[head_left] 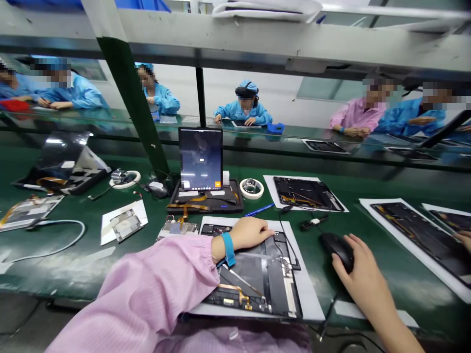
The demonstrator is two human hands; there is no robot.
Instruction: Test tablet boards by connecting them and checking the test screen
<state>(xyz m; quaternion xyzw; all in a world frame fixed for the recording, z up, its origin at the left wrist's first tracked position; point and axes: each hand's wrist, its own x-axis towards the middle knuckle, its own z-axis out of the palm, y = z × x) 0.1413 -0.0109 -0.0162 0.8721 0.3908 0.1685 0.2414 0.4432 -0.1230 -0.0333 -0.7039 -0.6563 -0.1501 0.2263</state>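
Note:
My left hand (250,233), in a pink sleeve with a blue wrist strap, rests palm down with fingers curled on the top edge of an opened tablet chassis (265,279) lying on a white sheet in front of me. My right hand (358,267) lies over a black computer mouse (336,247) on the green bench, fingers draped on it. An upright tablet screen (200,159) glows on a black stand behind the chassis. A small circuit board (177,228) lies at the chassis's left corner.
A tape roll (251,188), blue pen (258,210) and further opened tablets (305,193) on white sheets (415,230) lie to the right. Boards and a grey cable (55,245) lie left. A green post (132,103) stands behind. Several people in blue and pink sit across the conveyor (235,137).

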